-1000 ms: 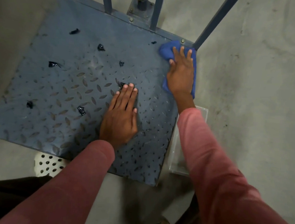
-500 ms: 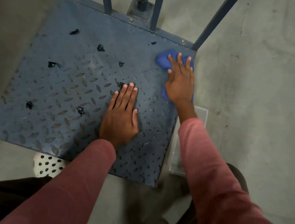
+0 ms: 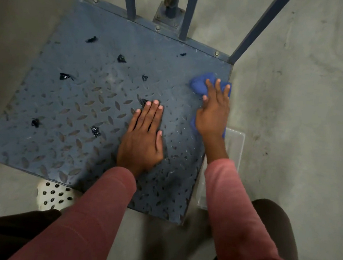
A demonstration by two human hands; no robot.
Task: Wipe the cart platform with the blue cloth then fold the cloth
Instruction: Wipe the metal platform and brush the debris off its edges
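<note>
The cart platform (image 3: 90,111) is a blue-grey metal plate with a raised tread pattern, lying low over the concrete floor. A blue cloth (image 3: 199,85) is bunched at the plate's right edge. My right hand (image 3: 214,112) lies flat on the cloth with fingers spread, pressing it onto the plate; most of the cloth is hidden under the palm. My left hand (image 3: 143,138) rests flat on the middle of the platform, fingers together, holding nothing.
Several small black scraps (image 3: 95,131) lie scattered over the plate. Blue upright bars (image 3: 187,14) rise along the far edge. A clear plastic bin (image 3: 234,147) sits on the floor right of the plate. A white perforated object (image 3: 53,195) sticks out below the near edge.
My right hand has dragged the cloth along the right edge from the far right corner toward me. My left hand has stayed in place.
</note>
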